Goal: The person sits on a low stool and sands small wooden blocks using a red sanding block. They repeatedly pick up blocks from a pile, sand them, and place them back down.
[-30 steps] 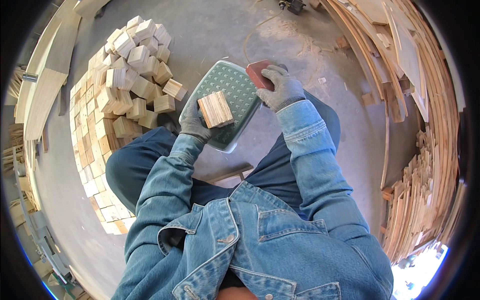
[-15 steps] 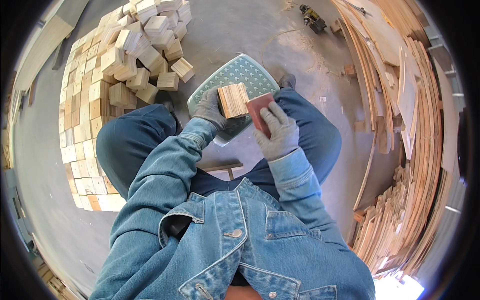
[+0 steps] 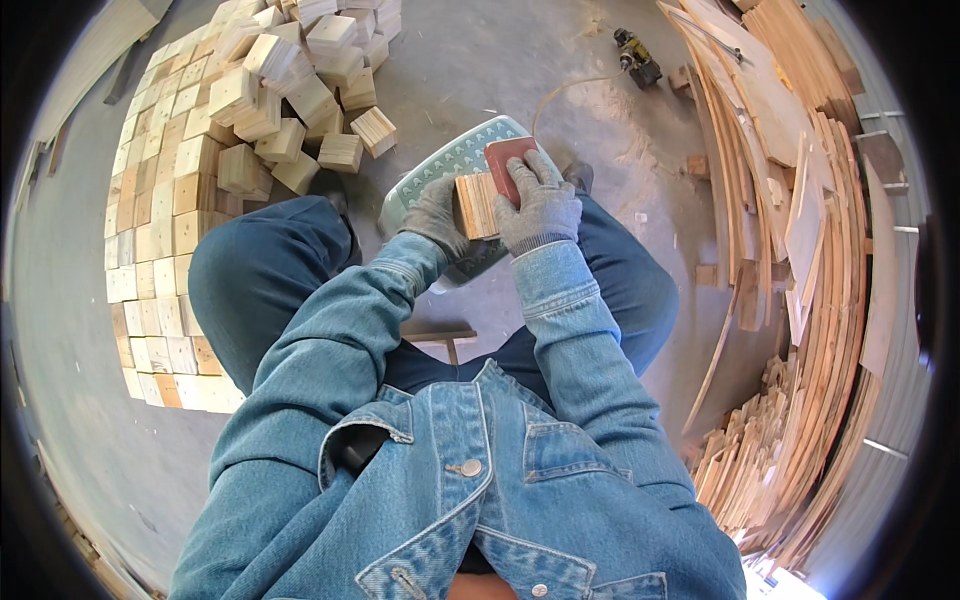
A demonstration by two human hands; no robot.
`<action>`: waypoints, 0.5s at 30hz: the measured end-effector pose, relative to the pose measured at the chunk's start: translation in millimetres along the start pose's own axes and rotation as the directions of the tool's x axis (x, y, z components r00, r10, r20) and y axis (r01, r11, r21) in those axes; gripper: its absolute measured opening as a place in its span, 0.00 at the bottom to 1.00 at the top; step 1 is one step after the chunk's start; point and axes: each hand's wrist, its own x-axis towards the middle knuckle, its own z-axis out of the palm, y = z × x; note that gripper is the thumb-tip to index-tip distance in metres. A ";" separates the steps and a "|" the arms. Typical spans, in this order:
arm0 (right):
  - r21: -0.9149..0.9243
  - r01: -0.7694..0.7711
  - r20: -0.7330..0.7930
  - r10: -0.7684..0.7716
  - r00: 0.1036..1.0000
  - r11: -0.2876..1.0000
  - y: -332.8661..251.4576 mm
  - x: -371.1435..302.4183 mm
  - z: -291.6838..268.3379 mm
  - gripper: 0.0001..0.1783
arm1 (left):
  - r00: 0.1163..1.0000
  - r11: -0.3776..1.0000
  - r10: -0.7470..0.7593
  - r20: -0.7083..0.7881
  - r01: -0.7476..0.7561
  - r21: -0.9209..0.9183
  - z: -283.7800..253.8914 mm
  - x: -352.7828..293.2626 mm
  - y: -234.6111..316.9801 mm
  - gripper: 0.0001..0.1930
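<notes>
OK, left hand (image 3: 437,218), grey-gloved, was clamped on a pale layered wooden block (image 3: 478,209) over the light-green, bumpy-topped plastic stool (image 3: 420,178). Right hand (image 3: 545,208), also grey-gloved, gripped a flat reddish-brown rectangular pad (image 3: 506,158) at the block's right edge; couldn't confirm contact. Stacked pale wooden blocks (image 3: 165,240) stood left; yellow-and-black power tool (image 3: 637,60) lay on grey floor (image 3: 455,75).

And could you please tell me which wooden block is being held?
The block in the gloved left hand, next to the reddish pad, unlike the stacked blocks on the floor to the left.
</notes>
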 end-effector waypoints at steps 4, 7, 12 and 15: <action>-0.009 0.069 -0.024 -0.069 0.997 0.998 5.7 -28.8 -2.2 0.36 | 0.995 0.992 0.071 -0.073 -0.063 0.105 0.1 -5.7 7.9 0.44; 0.036 0.122 -0.009 -0.122 0.992 0.992 0.2 -73.4 -13.0 0.37 | 0.994 0.988 0.097 -0.042 -0.102 -0.114 0.6 5.0 -6.7 0.40; 0.001 0.166 -0.062 -0.165 0.984 0.986 15.4 -114.5 -11.9 0.34 | 0.998 0.999 0.037 -0.055 -0.039 -0.031 -5.2 -5.1 17.7 0.42; 0.003 0.155 -0.063 -0.154 0.986 0.988 14.3 -90.4 -7.7 0.35 | 0.996 1.000 -0.019 -0.082 0.020 0.015 -8.0 -9.8 13.7 0.46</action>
